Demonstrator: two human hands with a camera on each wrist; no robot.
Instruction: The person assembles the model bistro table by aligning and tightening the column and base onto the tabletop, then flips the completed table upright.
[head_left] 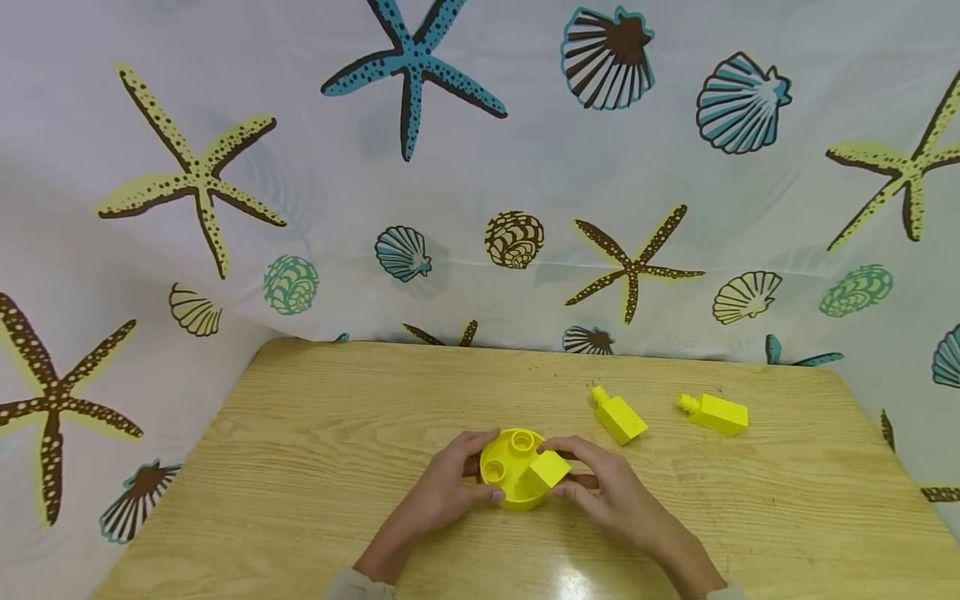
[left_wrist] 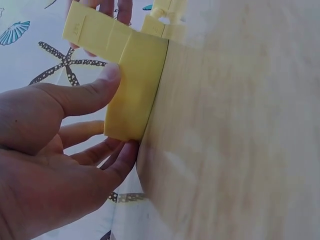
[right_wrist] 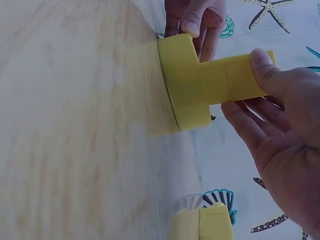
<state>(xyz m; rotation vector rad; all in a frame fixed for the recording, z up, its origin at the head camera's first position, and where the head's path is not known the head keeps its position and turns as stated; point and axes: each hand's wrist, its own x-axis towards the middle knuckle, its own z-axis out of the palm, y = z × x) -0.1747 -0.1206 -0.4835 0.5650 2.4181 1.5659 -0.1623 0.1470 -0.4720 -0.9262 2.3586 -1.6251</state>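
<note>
A round yellow base (head_left: 517,502) with a raised rim lies flat on the wooden table, two round sockets (head_left: 522,441) showing in its top. My left hand (head_left: 446,483) grips its left side, thumb (left_wrist: 95,92) on the near wall and fingers round the far side. A yellow square-sided block (head_left: 547,472) stands up from the right part of the base. My right hand (head_left: 607,492) holds this block near its upper end between thumb and fingers, as the right wrist view shows. The block's lower end is hidden inside the base (right_wrist: 182,85).
Two more yellow blocks lie on their sides at the back right, one nearer (head_left: 619,418) and one farther right (head_left: 720,414), each with a threaded knob at one end. A white curtain (head_left: 465,183) printed with starfish and shells hangs behind the table (head_left: 337,417) and along its sides.
</note>
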